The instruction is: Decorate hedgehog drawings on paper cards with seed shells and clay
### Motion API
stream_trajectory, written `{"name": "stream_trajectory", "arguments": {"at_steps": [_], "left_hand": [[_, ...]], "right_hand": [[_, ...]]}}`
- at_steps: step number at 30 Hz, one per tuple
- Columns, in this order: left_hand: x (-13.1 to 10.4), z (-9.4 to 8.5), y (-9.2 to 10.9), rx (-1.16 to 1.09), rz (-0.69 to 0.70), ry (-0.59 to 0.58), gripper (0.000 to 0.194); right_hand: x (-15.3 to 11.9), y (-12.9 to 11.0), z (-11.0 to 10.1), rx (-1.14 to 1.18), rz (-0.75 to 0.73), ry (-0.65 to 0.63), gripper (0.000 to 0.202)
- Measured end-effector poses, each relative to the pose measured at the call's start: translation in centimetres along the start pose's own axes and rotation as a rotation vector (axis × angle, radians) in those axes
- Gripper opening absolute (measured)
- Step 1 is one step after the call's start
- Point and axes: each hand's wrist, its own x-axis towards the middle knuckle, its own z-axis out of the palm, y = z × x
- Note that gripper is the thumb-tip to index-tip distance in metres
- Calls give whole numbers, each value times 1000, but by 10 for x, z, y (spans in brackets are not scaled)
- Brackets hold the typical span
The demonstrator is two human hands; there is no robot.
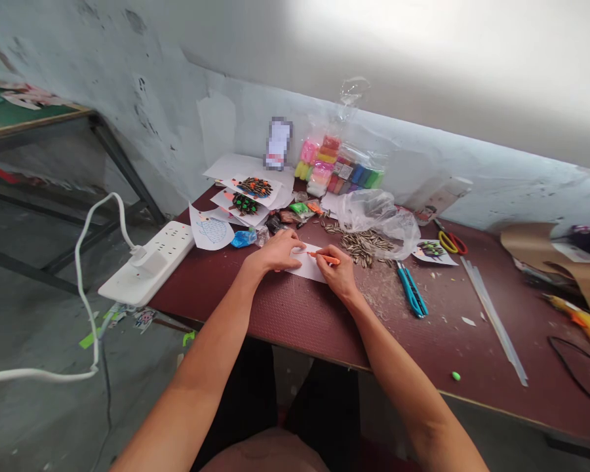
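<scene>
My right hand (340, 274) is closed round an orange marker (330, 259), its tip touching a small sheet of white paper (305, 267). Resting on the left part of that sheet, my left hand (280, 250) presses it to the table with its fingers extended; some fingertips are hard to make out. Just right of my right hand lies a heap of striped sunflower seeds (364, 246). Beyond my left hand are a blue lump in plastic (244, 238) and small bags of green clay (299, 208) and dark clay.
Seed-covered hedgehog pictures (254, 187) and a blue hedgehog drawing (211, 231) lie left, near a white power strip (150, 263). Clay packs (341, 170) and a phone (278, 144) lean on the wall. Rightward are a teal utility knife (412, 290), scissors (450, 242), glue sticks (494, 321) and a glue gun (577, 320).
</scene>
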Motion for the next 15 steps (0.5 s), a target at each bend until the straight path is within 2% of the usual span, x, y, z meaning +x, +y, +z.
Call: {"name": "stream_trajectory", "arguments": {"at_steps": [15], "left_hand": [[-1, -2, 1, -20, -11, -13, 57]], "right_hand": [[0, -3, -2, -34, 26, 4, 19]]}}
